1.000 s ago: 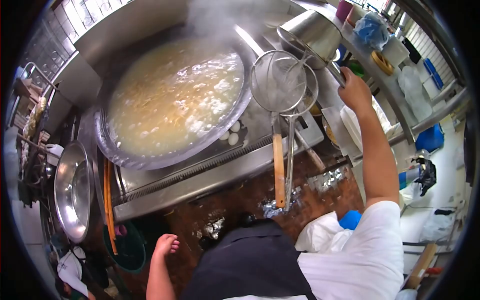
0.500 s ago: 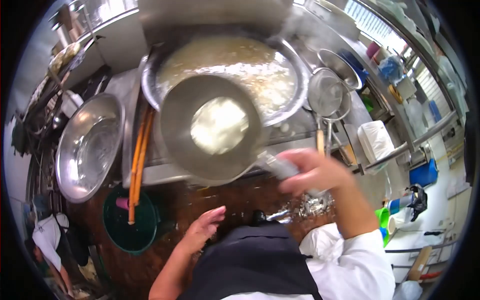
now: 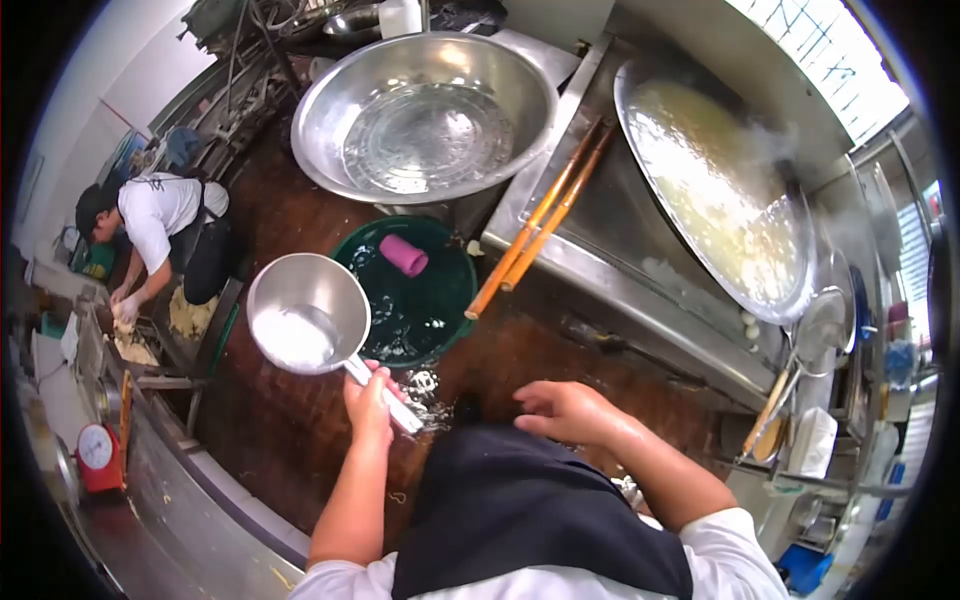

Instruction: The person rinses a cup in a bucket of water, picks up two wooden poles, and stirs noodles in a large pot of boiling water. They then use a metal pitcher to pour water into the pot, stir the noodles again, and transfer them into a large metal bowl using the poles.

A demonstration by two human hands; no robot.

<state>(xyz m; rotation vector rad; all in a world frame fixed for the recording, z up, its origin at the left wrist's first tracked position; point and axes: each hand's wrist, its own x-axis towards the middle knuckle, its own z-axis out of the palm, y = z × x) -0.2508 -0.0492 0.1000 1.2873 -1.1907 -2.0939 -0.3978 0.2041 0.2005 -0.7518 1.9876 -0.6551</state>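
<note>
My left hand (image 3: 368, 402) is closed round the handle of a metal saucepan (image 3: 312, 312), which is held out over the brown floor at the left. The pan is tilted toward me, and its bright bottom shows. Close behind it, partly overlapped by its rim, stands a dark green tub (image 3: 440, 290) of water with a pink cup (image 3: 403, 256) in it. My right hand (image 3: 570, 412) hovers in front of my dark apron, holding nothing, with its fingers loosely bent and apart.
A wide metal basin (image 3: 425, 120) stands beyond the tub. Two long wooden sticks (image 3: 550, 222) jut over the stove edge. Steaming liquid fills a big pan (image 3: 690, 255) at right, near strainers (image 3: 822, 325). At left, a person (image 3: 165, 225) bends over dough-like pieces; a red scale (image 3: 97, 455) sits nearby.
The saucepan has passed from my right hand to my left and moved from the big pan to beside the green tub. My view has turned left.
</note>
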